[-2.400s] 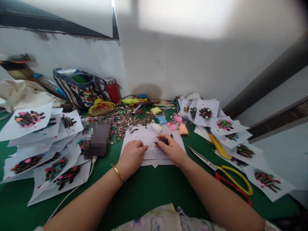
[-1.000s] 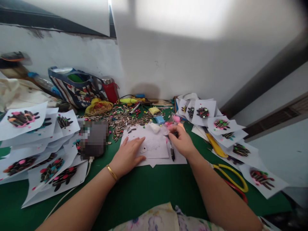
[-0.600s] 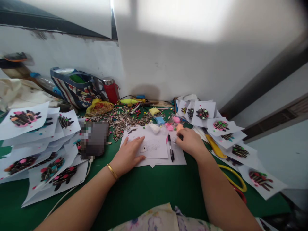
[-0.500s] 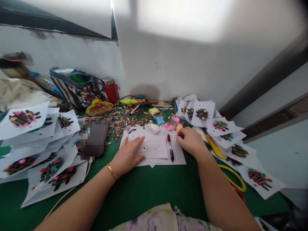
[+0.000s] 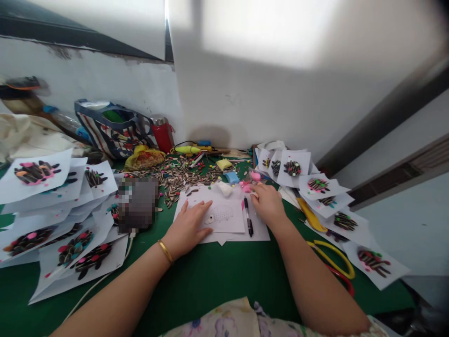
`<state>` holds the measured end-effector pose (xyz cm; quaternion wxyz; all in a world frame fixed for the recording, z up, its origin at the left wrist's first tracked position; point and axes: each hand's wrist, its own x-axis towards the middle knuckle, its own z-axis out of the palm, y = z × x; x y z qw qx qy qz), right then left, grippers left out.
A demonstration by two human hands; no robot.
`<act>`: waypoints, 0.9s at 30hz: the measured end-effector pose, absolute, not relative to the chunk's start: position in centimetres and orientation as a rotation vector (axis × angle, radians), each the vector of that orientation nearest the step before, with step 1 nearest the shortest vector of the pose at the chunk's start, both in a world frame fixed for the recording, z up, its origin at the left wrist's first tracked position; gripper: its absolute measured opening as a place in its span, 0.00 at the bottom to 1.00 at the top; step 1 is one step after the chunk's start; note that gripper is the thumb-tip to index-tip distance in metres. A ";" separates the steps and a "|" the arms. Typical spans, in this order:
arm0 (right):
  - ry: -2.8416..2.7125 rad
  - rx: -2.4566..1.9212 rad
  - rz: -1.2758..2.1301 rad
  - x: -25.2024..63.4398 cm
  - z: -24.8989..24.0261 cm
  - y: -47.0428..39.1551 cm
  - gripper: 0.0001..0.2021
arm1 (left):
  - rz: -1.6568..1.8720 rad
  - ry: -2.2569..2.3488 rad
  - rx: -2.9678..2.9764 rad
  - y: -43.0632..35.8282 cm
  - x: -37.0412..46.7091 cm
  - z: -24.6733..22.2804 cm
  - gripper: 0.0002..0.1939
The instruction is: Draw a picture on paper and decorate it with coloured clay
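Far left: a spread of white sheets (image 5: 52, 196) bearing dark seed-and-clay figures, overlapping on the green table (image 5: 210, 276). Behind them, a striped bag (image 5: 112, 128) and a red flask (image 5: 163, 132) against the wall. Nearer the middle, a blurred dark patch (image 5: 137, 204), then a scatter of sunflower seeds (image 5: 178, 174) with coloured beads mixed in. Left hand (image 5: 188, 225), gold bangle (image 5: 165, 251) at the wrist, lying flat and spread, fingers resting on the small paper with a drawn outline (image 5: 220, 215), pinning it to the larger sheet beneath. Just right of that paper, a black marker (image 5: 247, 216) lying on the sheet, untouched. Right hand (image 5: 268, 203) just beside the marker, knuckles up, fingers curled toward the pink clay lumps (image 5: 247, 186) at the sheet's far edge; whether anything is pinched there cannot be told. Further right, yellow-handled scissors (image 5: 333, 255) on the table, partly behind the right forearm, and more finished sheets (image 5: 315, 185) fanned out toward the table's right edge.
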<state>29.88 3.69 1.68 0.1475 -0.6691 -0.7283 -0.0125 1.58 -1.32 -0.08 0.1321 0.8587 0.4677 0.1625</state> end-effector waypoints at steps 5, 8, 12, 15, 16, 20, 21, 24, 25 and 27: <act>-2.105 -1.924 -0.072 28.7 1.9 4.2 0.16 | 0.478 1.358 2.490 -1.3 1.6 -0.1 0.37; -2.104 -1.950 -0.137 28.0 2.6 5.2 0.16 | 0.481 1.357 2.488 -1.3 1.6 -0.1 0.36; -2.149 -1.981 -0.159 27.2 3.4 7.4 0.15 | 0.465 1.371 2.473 -1.4 1.6 0.1 0.35; -2.189 -1.968 -0.114 26.6 3.2 8.6 0.12 | 0.467 1.371 2.470 -1.4 1.5 0.0 0.35; -2.192 -1.959 -0.105 26.5 3.1 8.8 0.12 | 0.470 1.370 2.471 -1.5 1.5 0.0 0.36; -2.140 -1.917 -0.085 26.5 2.9 8.6 0.11 | 0.467 1.375 2.472 -1.5 1.5 -0.3 0.36; -2.116 -1.906 -0.080 26.6 3.0 8.4 0.11 | 0.470 1.375 2.473 -1.5 1.5 -0.4 0.36; -2.058 -1.838 -0.010 26.4 3.6 7.2 0.12 | 0.523 1.368 2.478 -1.4 1.5 -0.5 0.35; -2.051 -1.788 0.054 26.1 3.8 6.6 0.11 | 0.561 1.366 2.483 -1.4 1.5 -0.4 0.35; -1.940 -1.534 0.456 25.3 3.9 5.0 0.09 | 0.685 1.359 2.496 -1.4 1.5 -0.3 0.32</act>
